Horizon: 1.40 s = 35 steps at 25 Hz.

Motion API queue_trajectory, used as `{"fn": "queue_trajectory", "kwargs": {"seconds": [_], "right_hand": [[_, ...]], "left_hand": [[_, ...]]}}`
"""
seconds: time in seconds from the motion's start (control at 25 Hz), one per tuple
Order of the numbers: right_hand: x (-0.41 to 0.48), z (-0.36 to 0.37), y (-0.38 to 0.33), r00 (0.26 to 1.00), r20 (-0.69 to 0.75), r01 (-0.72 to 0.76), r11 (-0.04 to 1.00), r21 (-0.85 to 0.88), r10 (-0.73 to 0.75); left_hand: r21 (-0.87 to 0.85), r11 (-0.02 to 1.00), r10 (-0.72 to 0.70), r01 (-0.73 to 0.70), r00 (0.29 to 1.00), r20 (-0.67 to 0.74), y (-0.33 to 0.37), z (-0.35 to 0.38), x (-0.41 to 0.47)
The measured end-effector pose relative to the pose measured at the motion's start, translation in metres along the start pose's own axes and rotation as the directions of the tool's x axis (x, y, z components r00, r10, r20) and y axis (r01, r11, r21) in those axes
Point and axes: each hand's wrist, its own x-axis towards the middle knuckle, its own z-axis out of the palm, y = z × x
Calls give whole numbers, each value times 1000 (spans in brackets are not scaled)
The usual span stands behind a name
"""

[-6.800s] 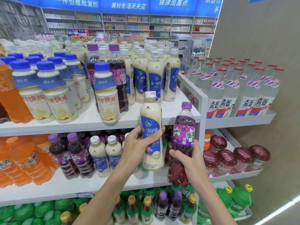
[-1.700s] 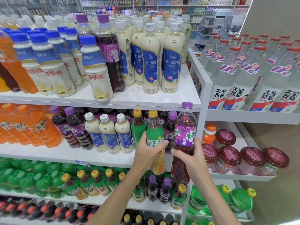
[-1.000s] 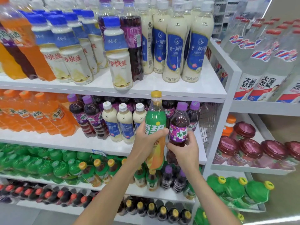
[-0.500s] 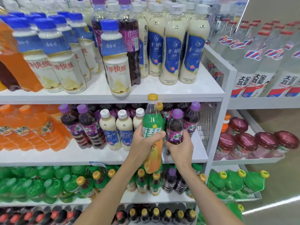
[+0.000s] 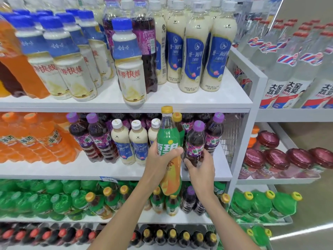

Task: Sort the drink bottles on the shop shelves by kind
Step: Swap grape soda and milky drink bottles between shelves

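Two vertical, caps-up bottles: left hand (image 5: 160, 162) fingers grip the green bottle (image 5: 167, 135), right hand (image 5: 202, 169) fingers the purple bottle (image 5: 195, 139).

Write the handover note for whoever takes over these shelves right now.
Left hand grips a green bottle, in the air before the middle shelf.
Right hand grips a purple bottle at that shelf's right end, beside a second purple bottle.
Done: little; kinds are mixed.
Left: shelve the green bottle, probably below with the yellow-capped bottles; move out the three milk teas standing among the purples.
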Motion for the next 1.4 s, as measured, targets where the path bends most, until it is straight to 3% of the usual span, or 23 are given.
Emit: {"fn": "queue_trajectory", "kwargs": {"seconds": [0.48,0.72,1.4], "right_hand": [[16,19,-4,997,-18,-77,993,92,79],[15,16,-11,999,-41,-17,1000,-13,16],[15,15,-18,997,-45,-62,998,-11,62]], "left_hand": [[-6,1000,4,-4,999,-34,-3,-9,-3],[-5,1000,-2,1,998,-66,-4,-15,-4],[-34,999,-40,38,998,-54,-7,-28,-10]]}}
